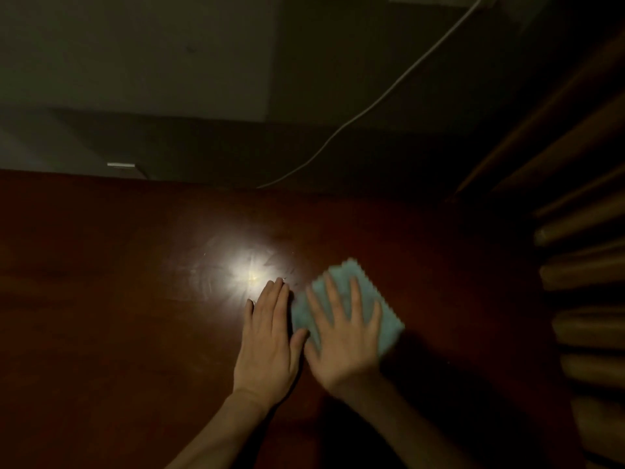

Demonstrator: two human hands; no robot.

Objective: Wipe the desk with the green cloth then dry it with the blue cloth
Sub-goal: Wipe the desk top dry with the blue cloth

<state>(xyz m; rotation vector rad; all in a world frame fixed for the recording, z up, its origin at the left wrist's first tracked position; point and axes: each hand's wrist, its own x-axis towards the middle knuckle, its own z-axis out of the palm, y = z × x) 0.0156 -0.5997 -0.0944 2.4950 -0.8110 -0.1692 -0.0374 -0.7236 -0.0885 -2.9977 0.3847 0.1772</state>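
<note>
1. Right hand (345, 336) is pressing flat, fingers spread, on the blue cloth (385, 299); nothing pinched, image blurred.
2. Left hand (269, 336) is lying flat and empty on the desk (118, 299), just beside the cloth.
3. Light glare (245, 274) is showing near the left fingertips.
</note>
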